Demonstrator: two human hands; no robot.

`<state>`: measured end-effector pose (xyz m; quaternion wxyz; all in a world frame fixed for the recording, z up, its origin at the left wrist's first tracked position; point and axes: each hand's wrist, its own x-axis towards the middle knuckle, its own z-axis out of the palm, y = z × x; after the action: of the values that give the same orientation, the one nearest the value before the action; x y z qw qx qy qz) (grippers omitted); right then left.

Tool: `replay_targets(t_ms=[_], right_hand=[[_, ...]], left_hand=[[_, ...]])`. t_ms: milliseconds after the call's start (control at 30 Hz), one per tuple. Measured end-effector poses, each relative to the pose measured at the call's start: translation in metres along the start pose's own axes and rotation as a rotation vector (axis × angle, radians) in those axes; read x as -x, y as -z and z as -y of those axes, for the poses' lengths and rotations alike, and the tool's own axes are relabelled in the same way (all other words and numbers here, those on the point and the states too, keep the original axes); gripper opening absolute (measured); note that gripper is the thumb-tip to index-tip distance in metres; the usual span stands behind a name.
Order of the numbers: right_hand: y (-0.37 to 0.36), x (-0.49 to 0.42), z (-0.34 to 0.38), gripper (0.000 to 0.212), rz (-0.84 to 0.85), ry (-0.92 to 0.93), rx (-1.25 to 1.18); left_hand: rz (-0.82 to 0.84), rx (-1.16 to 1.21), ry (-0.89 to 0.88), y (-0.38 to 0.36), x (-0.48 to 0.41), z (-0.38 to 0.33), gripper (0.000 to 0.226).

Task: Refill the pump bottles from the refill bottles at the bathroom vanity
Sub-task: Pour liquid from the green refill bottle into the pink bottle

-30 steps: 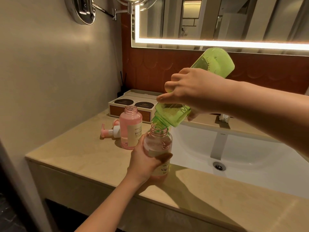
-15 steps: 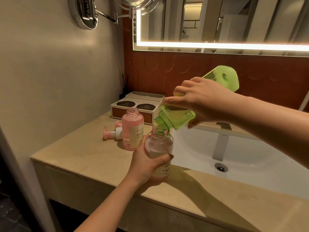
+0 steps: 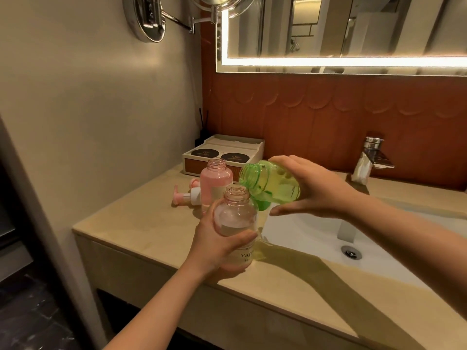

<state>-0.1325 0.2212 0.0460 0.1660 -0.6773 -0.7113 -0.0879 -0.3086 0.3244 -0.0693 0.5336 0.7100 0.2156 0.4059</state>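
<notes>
The clear pump bottle (image 3: 235, 218) has its top off and its mouth open. It is upright near the front edge of the desk (image 3: 141, 223), just left of the sink (image 3: 316, 238). I cannot tell if its bottom sits on the desk or is lifted a bit. The left hand (image 3: 214, 251) is wrapped round its lower half. There is see-through stuff inside, up to about the middle.

The green refill bottle (image 3: 273, 183) is just above it and a little to the right. The right hand (image 3: 313, 190) is clamped round its fat part. It lies almost flat on its side, and its open mouth points to the left edge of the desk. That mouth is close to the clear bottle's mouth but not over it. I see nothing running out.

So I think this is the pouring step for the clear bottle, with no pour going right now. If more has to go in, the next move needs the green mouth brought right over the small clear mouth. Then it needs a slow tip so nothing spills on the desk.

Behind, the pink bottle (image 3: 216, 180) stands open toward the back left corner, in front of a box (image 3: 222, 157). Pump tops (image 3: 185, 197) lie flat beside it, not yet screwed back on
</notes>
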Motion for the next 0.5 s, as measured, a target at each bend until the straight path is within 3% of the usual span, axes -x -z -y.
replay_targets(t_ms=[200,300,433,500], right_hand=[[-0.048,-0.005,0.027,0.084,-0.167,-0.094,-0.521],[-0.058,-0.011,0.039,0.075,-0.236,-0.142,-0.675],[-0.070,-0.021,0.054,0.067,-0.261,-0.182,-0.819],[-0.078,-0.025,0.062,0.065,-0.267,-0.181,-0.859]], left_hand=[[-0.078,-0.020,-0.004,0.027,0.002,0.005,0.078],[-0.116,-0.036,0.008,0.041,0.000,0.008,0.075],[-0.180,-0.041,0.020,0.057,-0.003,0.011,0.098],[-0.207,-0.012,0.021,0.066,-0.005,0.013,0.088]])
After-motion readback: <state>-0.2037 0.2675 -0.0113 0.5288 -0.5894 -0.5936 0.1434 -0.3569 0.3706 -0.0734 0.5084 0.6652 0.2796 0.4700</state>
